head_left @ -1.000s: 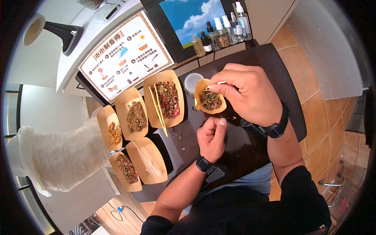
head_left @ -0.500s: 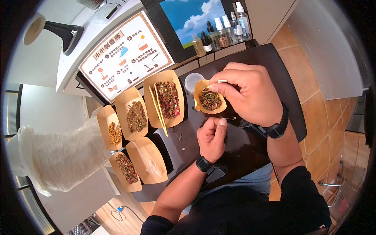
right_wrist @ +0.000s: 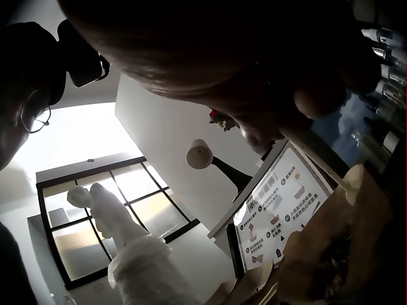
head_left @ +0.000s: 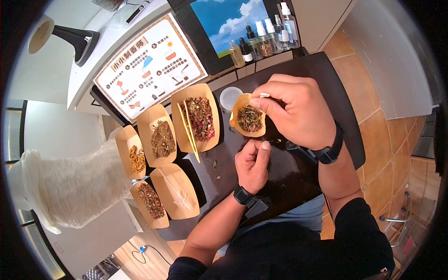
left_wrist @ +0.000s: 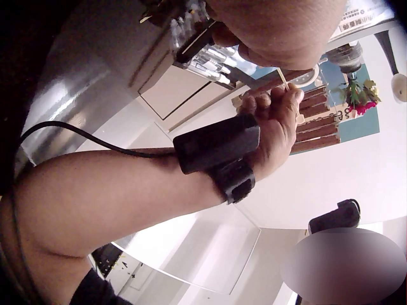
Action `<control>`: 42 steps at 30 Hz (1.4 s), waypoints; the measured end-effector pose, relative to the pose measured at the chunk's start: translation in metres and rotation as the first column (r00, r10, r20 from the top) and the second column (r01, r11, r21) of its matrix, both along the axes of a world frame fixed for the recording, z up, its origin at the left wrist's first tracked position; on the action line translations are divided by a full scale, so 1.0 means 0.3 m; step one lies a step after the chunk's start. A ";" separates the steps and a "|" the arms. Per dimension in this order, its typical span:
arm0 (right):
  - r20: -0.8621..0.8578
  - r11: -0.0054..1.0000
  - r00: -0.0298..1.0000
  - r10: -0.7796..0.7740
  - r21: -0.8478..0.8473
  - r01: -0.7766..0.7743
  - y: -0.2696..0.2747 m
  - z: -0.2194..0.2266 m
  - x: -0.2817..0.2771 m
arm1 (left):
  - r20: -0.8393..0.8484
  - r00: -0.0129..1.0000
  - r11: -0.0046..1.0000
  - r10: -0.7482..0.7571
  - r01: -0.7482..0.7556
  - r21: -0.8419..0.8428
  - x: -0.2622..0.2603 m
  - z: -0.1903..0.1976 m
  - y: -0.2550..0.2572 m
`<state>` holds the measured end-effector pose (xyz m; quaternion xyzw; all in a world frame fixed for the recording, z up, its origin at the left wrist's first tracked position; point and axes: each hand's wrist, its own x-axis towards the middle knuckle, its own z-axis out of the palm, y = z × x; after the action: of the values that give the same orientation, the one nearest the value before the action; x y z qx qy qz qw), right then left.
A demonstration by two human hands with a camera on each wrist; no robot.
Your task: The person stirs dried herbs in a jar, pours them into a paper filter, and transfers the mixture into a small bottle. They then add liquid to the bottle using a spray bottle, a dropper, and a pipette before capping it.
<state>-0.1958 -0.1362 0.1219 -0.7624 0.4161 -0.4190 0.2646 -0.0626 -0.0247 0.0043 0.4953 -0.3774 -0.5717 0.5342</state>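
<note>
Over a small brown paper cup (head_left: 247,117) full of dried green, brown and red bits (head_left: 250,118), the right hand (head_left: 297,108) pinches a thin pale stick (head_left: 264,95) between thumb and finger. Its grip is narrow and holds just the stick. In the right wrist view, the stick slants down to the cup; I cannot tell if its tip touches.

The left hand (head_left: 253,165) is just below the cup, with its fingers curled in and its thumb on top. Its grip is closed. I cannot tell if it touches the cup.

The cup sits on a shiny dark table (head_left: 224,182), next to a round clear tub (head_left: 230,98). To the left is a big brown paper tray (head_left: 178,96) of red and green bits, with two yellow chopsticks (head_left: 190,135) lying across it. Four more brown paper trays (head_left: 173,170) are beside it. A white sign with a brown edge (head_left: 150,67) and a row of small bottles (head_left: 263,42) are farther back.
</note>
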 end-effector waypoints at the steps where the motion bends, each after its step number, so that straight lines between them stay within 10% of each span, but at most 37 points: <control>1: -0.002 1.000 1.000 0.009 0.007 -0.009 0.001 0.001 0.001 | 0.001 1.000 1.000 0.001 0.000 -0.003 0.000 -0.001 0.000; 15: 0.044 0.997 0.999 -0.015 0.079 0.011 0.003 0.003 0.003 | 0.018 1.000 1.000 -0.005 0.005 0.000 0.002 0.001 0.001; 23: 0.203 0.814 0.979 0.033 0.562 -0.144 -0.035 -0.012 -0.013 | 0.060 0.998 1.000 -0.006 0.007 -0.022 -0.002 -0.007 0.000; 42: 0.274 0.865 0.959 -0.067 0.496 -0.081 -0.040 -0.017 -0.019 | 0.027 1.000 1.000 -0.002 0.003 -0.025 -0.001 -0.006 -0.001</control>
<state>-0.2015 -0.1480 0.1167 -0.6010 0.4658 -0.3997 0.5119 -0.0627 -0.0249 0.0024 0.4959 -0.3925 -0.5606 0.5346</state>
